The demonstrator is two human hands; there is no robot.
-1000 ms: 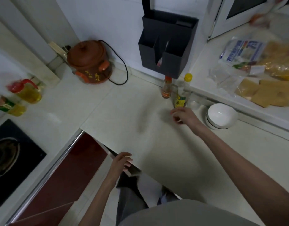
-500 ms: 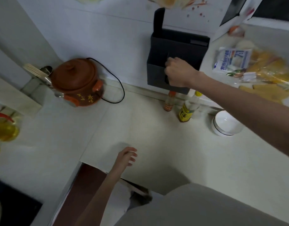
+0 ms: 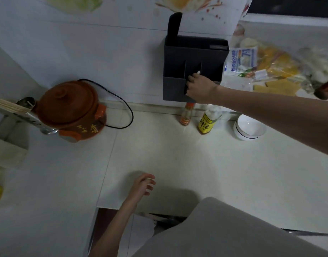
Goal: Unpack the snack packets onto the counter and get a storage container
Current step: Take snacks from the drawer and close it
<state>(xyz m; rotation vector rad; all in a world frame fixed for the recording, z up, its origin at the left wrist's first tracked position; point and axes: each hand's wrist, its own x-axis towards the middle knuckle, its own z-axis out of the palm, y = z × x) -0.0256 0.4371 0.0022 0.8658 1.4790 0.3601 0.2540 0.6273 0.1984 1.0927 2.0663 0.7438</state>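
While the left hand [image 3: 143, 184] hovers loosely curled, holding nothing, near the counter's [image 3: 178, 160] near edge, the right hand [image 3: 200, 88] reaches into the wall-mounted black holder [image 3: 178, 71], fingers curled around a small white item. Snack packets [image 3: 267, 67] lie far right.

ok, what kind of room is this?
Most likely a home kitchen: a brown clay electric pot with its cord on a pale counter, sauce bottles by a white bowl, and a dark wall-mounted utensil holder that the right hand reaches into.
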